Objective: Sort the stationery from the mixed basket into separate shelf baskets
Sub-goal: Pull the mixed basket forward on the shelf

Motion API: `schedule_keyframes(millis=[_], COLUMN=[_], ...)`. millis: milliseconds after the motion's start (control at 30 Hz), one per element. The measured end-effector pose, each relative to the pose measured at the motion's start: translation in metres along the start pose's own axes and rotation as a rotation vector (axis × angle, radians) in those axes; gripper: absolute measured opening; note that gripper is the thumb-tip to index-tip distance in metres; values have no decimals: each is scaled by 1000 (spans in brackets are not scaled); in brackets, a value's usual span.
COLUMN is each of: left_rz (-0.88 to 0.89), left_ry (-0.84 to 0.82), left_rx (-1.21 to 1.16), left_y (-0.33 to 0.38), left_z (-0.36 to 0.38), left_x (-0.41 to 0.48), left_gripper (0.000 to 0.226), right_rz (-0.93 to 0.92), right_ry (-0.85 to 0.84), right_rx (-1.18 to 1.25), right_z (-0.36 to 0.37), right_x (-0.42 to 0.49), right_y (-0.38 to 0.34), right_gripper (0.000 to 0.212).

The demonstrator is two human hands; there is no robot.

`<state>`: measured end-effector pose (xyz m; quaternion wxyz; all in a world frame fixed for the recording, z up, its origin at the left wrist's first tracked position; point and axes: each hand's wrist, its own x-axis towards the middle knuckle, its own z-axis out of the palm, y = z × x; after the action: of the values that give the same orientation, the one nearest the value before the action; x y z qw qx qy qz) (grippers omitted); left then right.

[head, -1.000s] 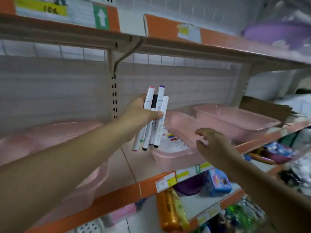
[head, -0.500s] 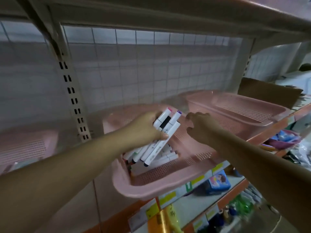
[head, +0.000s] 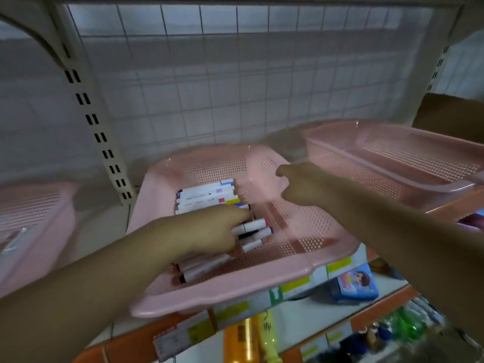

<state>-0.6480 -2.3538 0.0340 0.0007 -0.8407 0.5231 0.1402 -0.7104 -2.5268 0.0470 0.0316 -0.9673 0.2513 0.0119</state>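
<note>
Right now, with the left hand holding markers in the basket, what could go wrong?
1. The basket seems to overhang the shelf edge; a downward push from the left hand could tip it.
2. The held markers lie skewed to the stacked row; they may land crossed.
3. Can't tell if the right hand grips the basket, so it may not be steadied.

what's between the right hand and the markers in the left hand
Only bare basket floor lies between the right hand and the markers gripped by the left hand, as the head view shows.
</note>
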Motion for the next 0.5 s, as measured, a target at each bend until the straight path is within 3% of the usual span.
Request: schedule_keyframes(millis=[100, 267, 500], left_rz=[0, -14, -50], left_ry=[37, 80, 27], left_rx=[6, -111, -495], left_y=[-3, -8, -17], left_z=[2, -5, -9], left_x=[-1, 0, -2], left_gripper=[19, 17, 40], right_rz=[-16, -27, -43], right_ry=[-9, 0, -22], right_rx=[-23, 3, 40], right_z=[1, -1, -1], right_x=[0, -2, -5], right_y=[2, 3, 2], right_gripper=[51, 49, 44])
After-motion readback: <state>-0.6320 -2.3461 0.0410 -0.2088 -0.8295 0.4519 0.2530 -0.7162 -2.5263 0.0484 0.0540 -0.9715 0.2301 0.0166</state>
